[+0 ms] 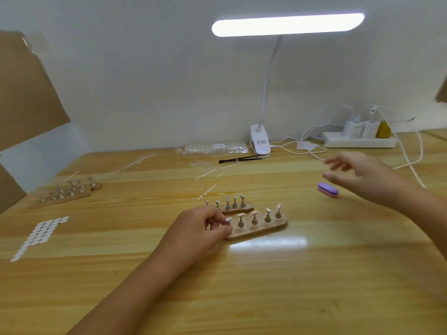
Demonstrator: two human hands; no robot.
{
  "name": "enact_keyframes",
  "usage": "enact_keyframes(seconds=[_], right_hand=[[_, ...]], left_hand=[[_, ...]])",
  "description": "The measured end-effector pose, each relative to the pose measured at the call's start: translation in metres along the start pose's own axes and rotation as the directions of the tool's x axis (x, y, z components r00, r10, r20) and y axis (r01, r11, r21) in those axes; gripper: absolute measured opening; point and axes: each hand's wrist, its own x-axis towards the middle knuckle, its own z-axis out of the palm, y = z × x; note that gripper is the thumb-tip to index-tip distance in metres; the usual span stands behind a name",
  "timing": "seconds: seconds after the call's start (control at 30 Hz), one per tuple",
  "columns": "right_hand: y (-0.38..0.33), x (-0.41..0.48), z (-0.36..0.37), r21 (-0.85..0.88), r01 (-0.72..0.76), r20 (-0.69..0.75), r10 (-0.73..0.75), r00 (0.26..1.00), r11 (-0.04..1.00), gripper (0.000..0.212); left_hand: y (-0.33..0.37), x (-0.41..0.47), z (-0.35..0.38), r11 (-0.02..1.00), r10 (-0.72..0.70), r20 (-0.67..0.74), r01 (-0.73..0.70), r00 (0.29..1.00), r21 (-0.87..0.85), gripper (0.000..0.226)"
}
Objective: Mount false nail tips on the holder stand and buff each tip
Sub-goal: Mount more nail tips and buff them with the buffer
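Wooden table (266,274) carries the holder stand (260,229) at centre. Left hand (198,228) pinches its leftmost peg (228,221). Right hand (358,172), fingers spread and empty, hovers above the purple buffer block (328,189).

table (266,274): wood, glossy varnish
holder stand (260,228): wooden base, metal pegs
buffer block (328,190): matt purple foam

Table (290,274) bears holder stand (263,228), buffer (328,190), lamp (260,143)
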Motion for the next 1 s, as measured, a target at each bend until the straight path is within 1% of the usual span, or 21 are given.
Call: enact_keyframes(seconds=[0.07, 0.17, 0.27, 0.33, 0.5, 0.63, 0.7, 0.77, 0.83, 0.93, 1.0], right_hand=[[0.020, -0.007, 0.006, 0.033, -0.070, 0.013, 0.069, 0.998, 0.997, 0.031], [0.030, -0.011, 0.017, 0.020, -0.058, 0.045, 0.057, 0.997, 0.998, 0.026], [0.034, -0.007, 0.025, -0.018, -0.023, 0.071, 0.024, 0.997, 1.000, 0.022], [0.037, -0.005, 0.029, -0.042, -0.016, 0.087, 0.020, 0.996, 0.999, 0.024], [0.043, -0.004, 0.035, -0.061, -0.018, 0.024, 0.019, 1.000, 0.998, 0.023], [0.039, -0.005, 0.033, -0.073, 0.014, 0.025, -0.012, 1.000, 0.997, 0.025], [0.037, -0.006, 0.033, -0.073, 0.016, 0.021, -0.015, 1.000, 0.997, 0.023], [0.032, -0.007, 0.034, -0.016, 0.016, -0.011, -0.017, 1.000, 1.000, 0.019], [0.023, -0.009, 0.033, 0.118, 0.015, -0.045, -0.009, 0.999, 0.993, 0.026], [0.007, -0.012, 0.030, 0.281, 0.026, -0.072, -0.006, 0.997, 0.959, 0.031], [-0.002, -0.016, 0.027, 0.367, 0.016, -0.065, 0.008, 0.998, 0.930, 0.030]], left_hand=[[0.001, 0.000, 0.000, 0.995, -0.057, -0.006, 0.056, 0.998, -0.077, 0.015], [0.002, 0.000, -0.002, 0.982, -0.103, -0.021, 0.099, 0.994, -0.160, 0.013], [0.003, -0.002, -0.003, 0.980, -0.126, 0.009, 0.126, 0.992, -0.156, 0.010], [0.005, -0.003, -0.002, 0.981, -0.135, 0.029, 0.138, 0.990, -0.138, 0.009], [0.012, -0.007, 0.000, 0.978, -0.140, 0.084, 0.151, 0.987, -0.144, 0.010], [0.017, -0.009, -0.001, 0.969, -0.136, 0.161, 0.165, 0.978, -0.182, 0.010], [0.018, -0.009, -0.002, 0.963, -0.146, 0.191, 0.183, 0.971, -0.197, 0.010], [0.019, -0.009, -0.002, 0.955, -0.155, 0.210, 0.201, 0.965, -0.219, 0.010], [0.020, -0.010, 0.000, 0.952, -0.158, 0.227, 0.210, 0.961, -0.225, 0.008], [0.021, -0.012, 0.001, 0.956, -0.147, 0.254, 0.203, 0.956, -0.209, 0.007], [0.022, -0.012, 0.000, 0.957, -0.139, 0.229, 0.190, 0.963, -0.218, 0.011]])
